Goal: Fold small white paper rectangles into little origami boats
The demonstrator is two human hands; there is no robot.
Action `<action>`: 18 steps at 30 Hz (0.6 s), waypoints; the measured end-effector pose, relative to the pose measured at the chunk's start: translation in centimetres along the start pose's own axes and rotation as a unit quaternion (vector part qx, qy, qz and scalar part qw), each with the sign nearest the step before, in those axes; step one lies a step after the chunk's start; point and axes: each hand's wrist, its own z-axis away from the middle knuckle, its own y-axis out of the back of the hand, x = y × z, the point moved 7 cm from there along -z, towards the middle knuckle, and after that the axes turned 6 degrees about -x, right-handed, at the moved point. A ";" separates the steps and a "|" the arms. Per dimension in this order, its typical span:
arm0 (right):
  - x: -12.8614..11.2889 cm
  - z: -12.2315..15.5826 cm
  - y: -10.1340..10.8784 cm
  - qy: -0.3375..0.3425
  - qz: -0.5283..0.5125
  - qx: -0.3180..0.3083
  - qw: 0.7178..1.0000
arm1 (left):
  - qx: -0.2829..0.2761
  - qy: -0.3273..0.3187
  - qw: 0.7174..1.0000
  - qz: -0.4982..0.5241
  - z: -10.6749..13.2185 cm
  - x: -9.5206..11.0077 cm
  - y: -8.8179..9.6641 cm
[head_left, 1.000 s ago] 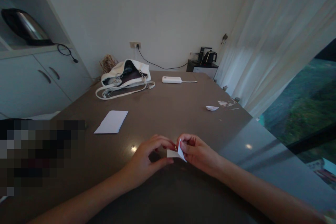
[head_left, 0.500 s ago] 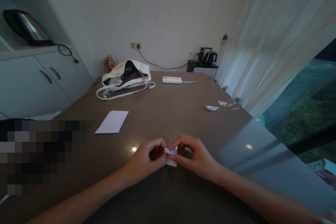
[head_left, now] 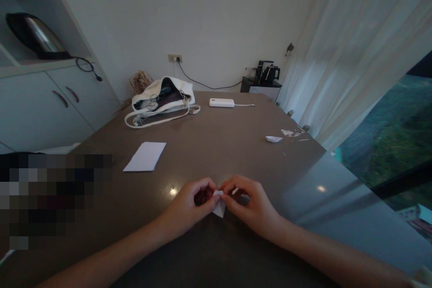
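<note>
A second ago our hands sat a little apart, with a flap of the small folded paper (head_left: 219, 207) standing up between them. Now they have closed in until the fingertips meet, and the paper hangs lower, tapering to a point beneath them. Our left hand (head_left: 187, 206) and our right hand (head_left: 254, 206) both pinch its top edge between thumb and curled fingers, just above the near part of the table (head_left: 222, 144).

The paper is white, creased and roughly triangular. The table is a smooth, dull brown slab that catches small glints of light. A flat white sheet (head_left: 145, 156), rectangular, lies well to the left. Farther back sit a soft white handbag (head_left: 162, 98) with looping straps and a rounded white power bank (head_left: 222, 102). A tiny folded paper shape (head_left: 273, 139) rests near torn scraps (head_left: 292, 133) on the right.
</note>
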 end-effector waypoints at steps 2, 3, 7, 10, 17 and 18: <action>-0.1 0.1 0.0 0.005 -0.012 0.001 1.000 | 0.001 0.004 1.000 0.008 0.0 0.0 0.0; -0.1 0.1 0.0 0.008 -0.013 0.001 1.000 | -0.001 0.004 1.000 0.009 0.0 0.0 0.0; -0.3 0.2 -0.1 0.018 -0.004 0.005 1.000 | 0.002 -0.002 1.000 -0.010 0.0 0.1 -0.1; -0.4 0.2 -0.4 0.023 0.022 0.011 0.999 | 0.033 -0.013 0.998 -0.051 0.2 0.3 0.2; -1.5 0.7 -1.0 0.080 0.102 0.011 0.992 | 0.062 -0.014 0.992 -0.109 0.7 0.5 0.2; -1.6 0.8 -1.0 0.084 0.109 0.010 0.991 | 0.064 -0.018 0.991 -0.114 0.7 0.6 0.2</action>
